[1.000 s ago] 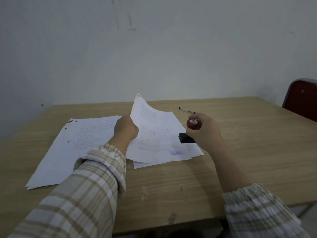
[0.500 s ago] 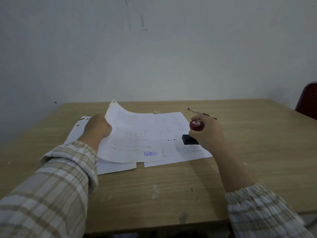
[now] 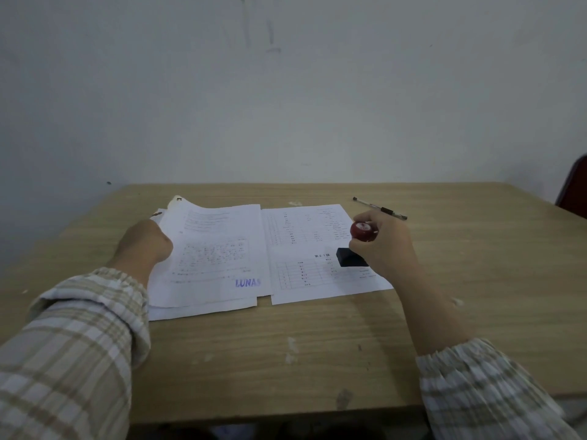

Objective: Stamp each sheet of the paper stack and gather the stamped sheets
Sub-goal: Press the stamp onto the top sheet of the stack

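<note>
Two groups of white printed sheets lie side by side on the wooden table (image 3: 317, 344). The left pile (image 3: 216, 255) has a blue LUNAS stamp mark (image 3: 248, 283) at its near right corner, and its far left corner curls up. My left hand (image 3: 144, 246) grips that top sheet at its left edge. The right stack (image 3: 305, 249) shows a printed sheet with tables and no visible mark. My right hand (image 3: 386, 246) holds the stamp (image 3: 355, 249) by its red knob, the black base resting over the right stack's near right part.
A pen (image 3: 379, 208) lies on the table behind my right hand. A dark red chair (image 3: 575, 185) stands at the right edge of view. A plain wall rises directly behind the table.
My left hand carried the stamped sheet from the right stack over to the left pile and lowered it flat. The sheet beneath came into view. My right hand kept the stamp in place.
</note>
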